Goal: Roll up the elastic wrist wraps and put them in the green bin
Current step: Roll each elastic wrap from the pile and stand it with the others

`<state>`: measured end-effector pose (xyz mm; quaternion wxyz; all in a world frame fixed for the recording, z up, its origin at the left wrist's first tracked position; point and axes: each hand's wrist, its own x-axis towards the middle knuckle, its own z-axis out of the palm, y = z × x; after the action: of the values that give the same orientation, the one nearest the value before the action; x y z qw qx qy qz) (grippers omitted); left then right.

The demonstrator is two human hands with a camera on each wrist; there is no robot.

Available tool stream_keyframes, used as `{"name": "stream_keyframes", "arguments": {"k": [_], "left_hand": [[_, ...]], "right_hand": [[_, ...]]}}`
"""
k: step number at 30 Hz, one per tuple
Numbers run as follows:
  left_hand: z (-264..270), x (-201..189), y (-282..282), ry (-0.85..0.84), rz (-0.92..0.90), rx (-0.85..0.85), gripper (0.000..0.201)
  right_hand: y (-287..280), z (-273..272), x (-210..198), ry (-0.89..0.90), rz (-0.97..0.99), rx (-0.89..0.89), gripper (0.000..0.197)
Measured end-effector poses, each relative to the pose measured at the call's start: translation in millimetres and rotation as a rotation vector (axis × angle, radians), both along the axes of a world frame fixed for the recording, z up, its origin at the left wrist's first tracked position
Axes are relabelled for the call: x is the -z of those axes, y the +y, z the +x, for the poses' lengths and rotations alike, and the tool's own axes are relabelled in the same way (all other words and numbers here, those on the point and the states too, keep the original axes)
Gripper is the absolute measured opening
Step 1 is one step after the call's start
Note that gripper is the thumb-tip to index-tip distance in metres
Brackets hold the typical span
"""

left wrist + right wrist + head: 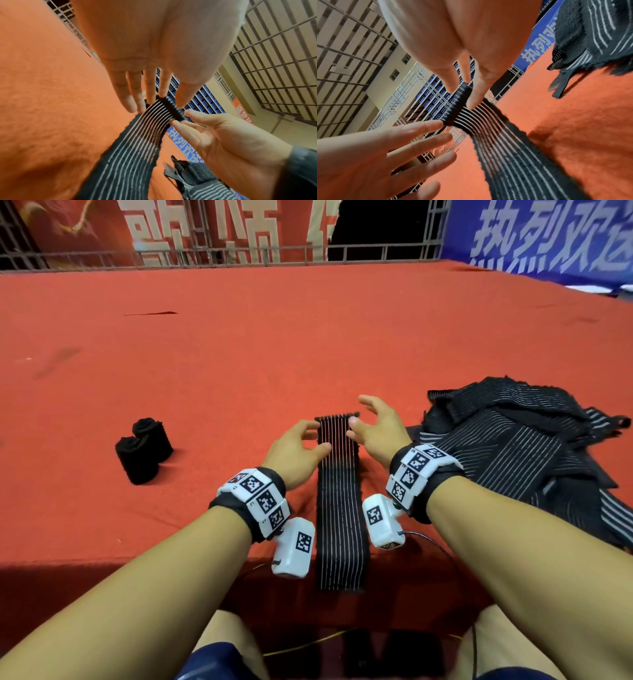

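A black elastic wrist wrap (339,508) with thin white stripes lies flat on the red cloth, its near end hanging over the table's front edge. Its far end is turned over into a small fold (173,108). My left hand (315,436) pinches the fold's left corner between thumb and fingertips, the other fingers straight. My right hand (356,419) pinches the right corner (462,94) with thumb and index finger, its other fingers spread. Two rolled black wraps (144,450) stand on the cloth to the left. No green bin is in view.
A loose pile of unrolled striped wraps (513,446) lies just right of my right wrist. The red-covered table (239,354) stretches far ahead to metal railings and banners. Its front edge (102,559) is close to my body, with cables below.
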<state>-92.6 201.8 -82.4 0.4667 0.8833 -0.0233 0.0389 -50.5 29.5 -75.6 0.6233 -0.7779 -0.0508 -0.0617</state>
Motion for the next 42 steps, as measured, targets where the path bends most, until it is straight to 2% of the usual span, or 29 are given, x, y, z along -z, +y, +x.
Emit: {"name": "stream_keyframes", "arguments": {"k": [2,4,10,14,16,19,26,27,30,32,38,42], "left_hand": [[4,-1,-3,0.001,-0.003,0.014,0.045],[7,2,-5,0.033,0.012,0.022,0.048],[13,23,-13,0.135,0.092,0.077,0.041],[18,36,-18,0.232,0.238,0.125,0.032],[20,39,-19,0.258,0.308,0.143,0.029],[25,40,-22,0.247,0.448,0.153,0.042],[52,35,-27,0.279,0.688,0.269,0.083],[55,35,-27,0.292,0.711,0.284,0.091],[67,37,-25,0.341,0.759,0.336,0.118],[72,37,-23,0.370,0.765,0.368,0.129],[84,38,-22,0.404,0.751,0.415,0.138],[85,41,-22,0.391,0.733,0.423,0.129]], "right_hand": [[-1,1,0,0.028,-0.111,-0.007,0.055],[-2,-2,0,0.060,-0.166,-0.021,0.055],[-12,-6,16,0.122,-0.335,-0.012,0.032],[-19,-8,33,0.213,-0.510,-0.089,0.010],[-20,-8,37,0.232,-0.590,-0.128,0.009],[-19,-6,37,0.241,-0.675,-0.163,0.003],[-4,12,37,0.204,-0.991,-0.300,0.036],[-4,16,38,0.215,-1.007,-0.305,0.045],[-4,26,40,0.273,-1.014,-0.307,0.087],[-4,31,43,0.293,-1.001,-0.303,0.098],[-10,33,48,0.300,-0.928,-0.290,0.099],[-14,35,49,0.304,-0.855,-0.280,0.069]]}}
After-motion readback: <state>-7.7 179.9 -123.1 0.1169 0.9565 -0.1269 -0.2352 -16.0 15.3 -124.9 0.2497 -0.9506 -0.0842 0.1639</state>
